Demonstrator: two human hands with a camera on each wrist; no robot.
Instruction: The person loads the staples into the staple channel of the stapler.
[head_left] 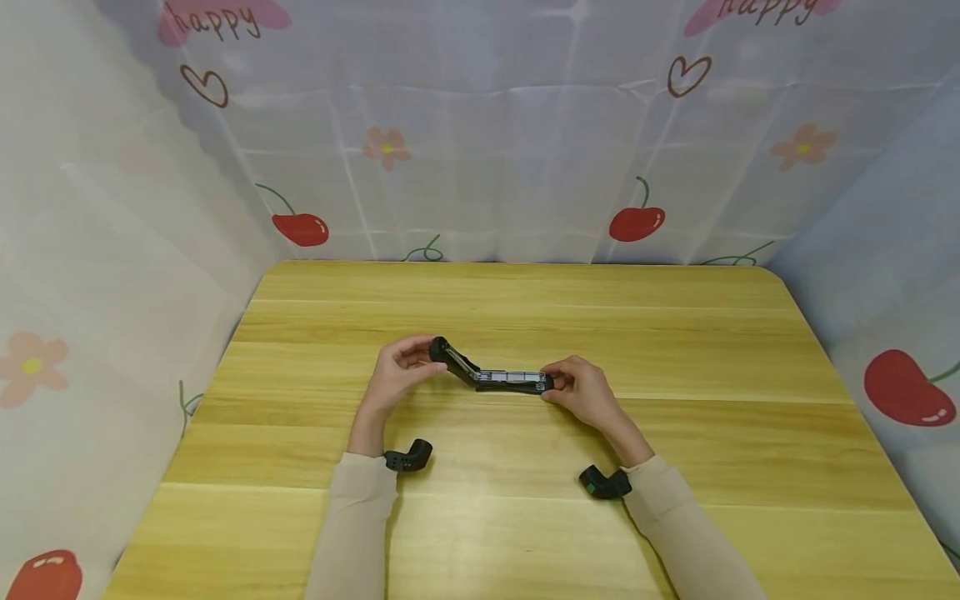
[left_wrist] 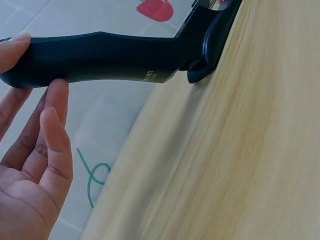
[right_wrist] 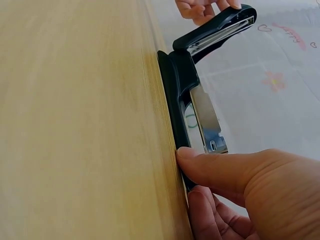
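Note:
A black stapler (head_left: 513, 387) lies on the table in front of me, its top arm swung up and back toward the left. In the right wrist view the metal staple channel (right_wrist: 206, 112) shows uncovered along the base. My left hand (head_left: 396, 371) pinches the far end of the raised top arm (left_wrist: 105, 57) between thumb and fingers. With thumb and fingers, my right hand (head_left: 585, 390) grips the front end of the base at the right. The left wrist view shows the base's hinge end close to the wood, with a shadow beneath the raised arm.
The wooden table (head_left: 487, 517) extends around both hands, with its far edge against a patterned curtain (head_left: 487, 167). Black wrist devices stick out inward from the left sleeve (head_left: 356, 508) and the right sleeve (head_left: 686, 521).

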